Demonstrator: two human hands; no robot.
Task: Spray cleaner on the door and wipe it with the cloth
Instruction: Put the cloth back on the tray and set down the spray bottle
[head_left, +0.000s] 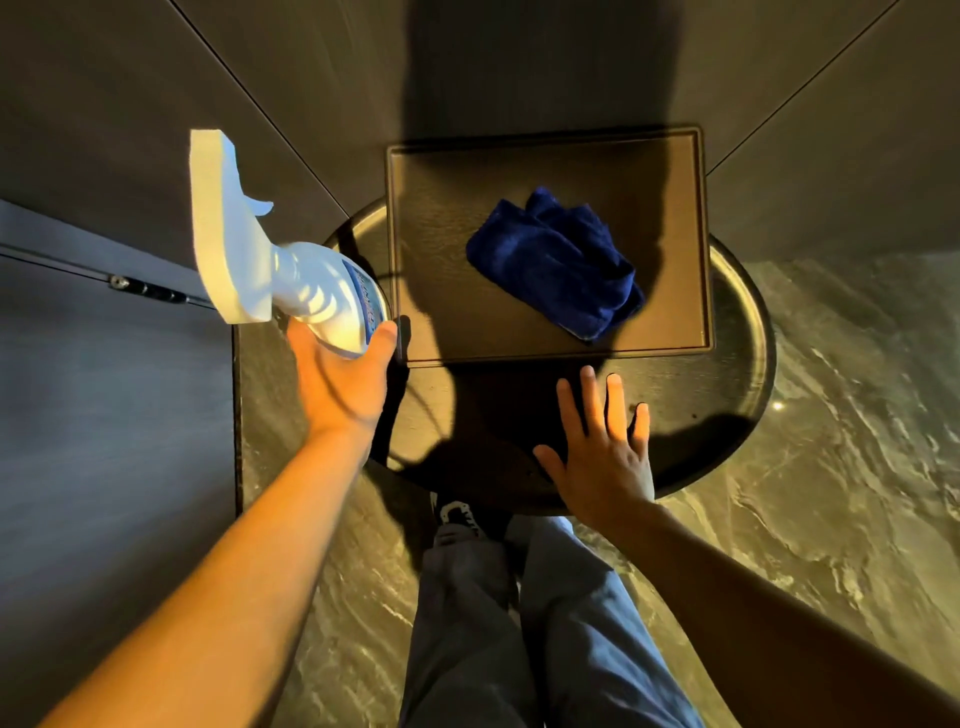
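A white spray bottle (270, 260) with a blue label is gripped at its base by my left hand (343, 379), its nozzle pointing up and away, left of the tray. A crumpled dark blue cloth (558, 262) lies on a dark rectangular tray (431, 322). My right hand (602, 447) hovers flat with fingers spread over the near part of a round black table (743, 364), below the tray, holding nothing. The dark door panel (104, 389) with a metal latch (148, 291) is at the left.
Dark wall panels (519, 62) rise behind the table. The floor (831, 493) is marbled stone. My legs in blue trousers (519, 623) and a shoe stand just below the table's near edge.
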